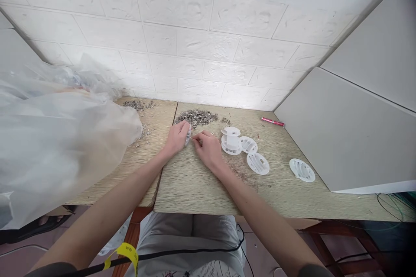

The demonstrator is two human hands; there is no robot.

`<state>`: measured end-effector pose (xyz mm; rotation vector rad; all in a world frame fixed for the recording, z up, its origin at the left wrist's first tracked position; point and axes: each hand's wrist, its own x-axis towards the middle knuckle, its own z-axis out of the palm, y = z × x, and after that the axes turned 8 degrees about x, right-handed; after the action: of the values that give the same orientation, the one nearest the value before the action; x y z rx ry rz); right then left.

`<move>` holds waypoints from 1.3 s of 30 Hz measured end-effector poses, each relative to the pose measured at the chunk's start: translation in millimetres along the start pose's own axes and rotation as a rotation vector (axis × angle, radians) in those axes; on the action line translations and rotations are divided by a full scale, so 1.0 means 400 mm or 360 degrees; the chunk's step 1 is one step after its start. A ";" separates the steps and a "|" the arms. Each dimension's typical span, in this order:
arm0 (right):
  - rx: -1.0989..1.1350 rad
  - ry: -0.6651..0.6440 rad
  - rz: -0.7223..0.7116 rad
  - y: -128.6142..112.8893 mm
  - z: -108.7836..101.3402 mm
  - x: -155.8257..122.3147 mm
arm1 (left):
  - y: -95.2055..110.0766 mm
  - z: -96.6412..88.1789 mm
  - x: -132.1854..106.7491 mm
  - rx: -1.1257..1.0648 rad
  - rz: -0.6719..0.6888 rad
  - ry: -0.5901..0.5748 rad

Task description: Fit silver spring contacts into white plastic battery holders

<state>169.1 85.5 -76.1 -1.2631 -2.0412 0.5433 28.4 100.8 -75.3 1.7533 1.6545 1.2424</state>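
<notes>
My left hand (177, 137) is closed round a white plastic disc (188, 134), held on edge just above the wooden table (195, 186). My right hand (208, 147) is pinched next to it, its fingertips at the disc's face holding something too small to make out. A heap of small metal pieces (196, 117) lies just beyond both hands. To the right of my right hand sit several more white plastic discs (231, 143), one stacked taller, others (258, 163) lying flat.
A big clear plastic bag (55, 138) covers the left of the table, with more metal bits (139, 105) beside it. One white disc (302, 170) lies apart at the right near a grey panel (351, 138). A pink pen (272, 121) rests by the white brick wall.
</notes>
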 end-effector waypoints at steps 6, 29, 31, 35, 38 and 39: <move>0.0002 0.0046 0.0043 0.001 -0.002 -0.001 | 0.001 -0.001 0.002 -0.0035 -0.0007 -0.0019; -0.0061 0.0064 -0.0050 0.006 0.004 0.005 | 0.005 -0.003 0.002 -0.0132 -0.0109 -0.0013; -0.0040 0.0061 -0.0033 0.006 0.003 0.005 | 0.005 -0.003 0.002 -0.0139 -0.0114 -0.0016; -0.0021 0.0050 -0.0009 0.005 0.003 0.005 | 0.003 -0.002 0.002 -0.0120 -0.0091 -0.0008; -0.0061 0.0016 0.0035 0.001 0.002 0.005 | 0.005 0.001 0.001 -0.0032 -0.0048 0.0003; -0.0086 0.0007 0.0041 -0.001 0.002 0.005 | 0.006 0.002 0.000 0.0003 -0.0038 0.0015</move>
<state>167.8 87.3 -75.7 -1.3227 -2.0507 0.4998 30.3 100.7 -73.6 1.7264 1.6779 1.2406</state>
